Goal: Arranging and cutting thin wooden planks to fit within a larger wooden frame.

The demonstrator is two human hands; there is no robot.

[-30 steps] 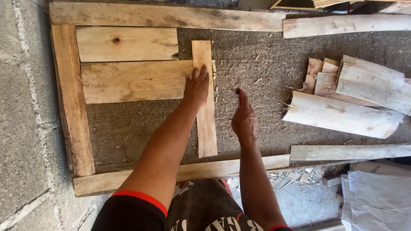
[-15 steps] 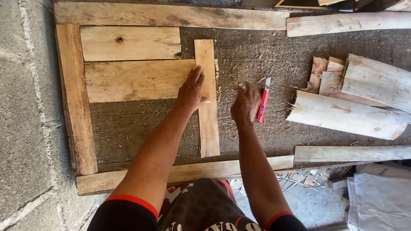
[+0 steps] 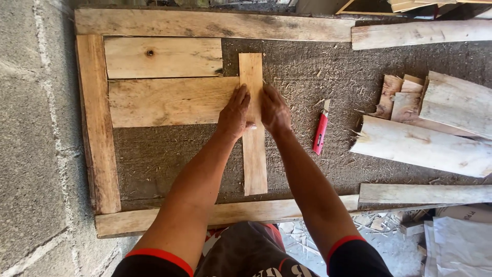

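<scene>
Now both hands, left hand [image 3: 234,113] and right hand [image 3: 275,110], press flat and open on the upright narrow plank [image 3: 253,123] butted, seemingly flush, against the horizontal board [image 3: 169,101] ends; keep even palm pressure, edge square, red knife [image 3: 320,133] lying near.

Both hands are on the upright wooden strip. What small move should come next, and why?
Probably slide the upright strip left, snug against the ends of the two horizontal boards. Left hand and right hand both press it, and its lower end stops short of the bottom rail.
</scene>
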